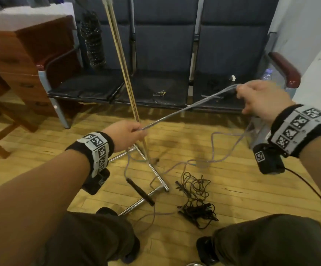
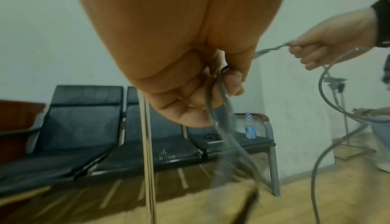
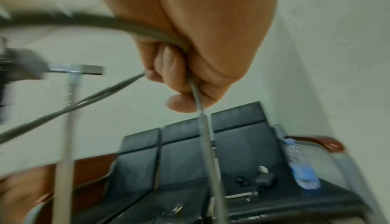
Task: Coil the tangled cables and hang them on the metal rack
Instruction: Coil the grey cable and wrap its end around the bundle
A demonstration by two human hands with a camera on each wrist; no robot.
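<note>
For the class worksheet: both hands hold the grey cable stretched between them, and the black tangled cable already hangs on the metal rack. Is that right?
Not quite. Both the left hand and the right hand do hold the grey cable stretched between them, but the black tangled cable lies on the wooden floor beside the base of the metal rack, not hanging on it. The head view shows this.

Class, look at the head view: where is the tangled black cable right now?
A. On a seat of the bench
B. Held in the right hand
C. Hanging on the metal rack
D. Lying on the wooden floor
D: the black cable lies bunched on the wooden floor, while both hands grip the grey cable.
</note>
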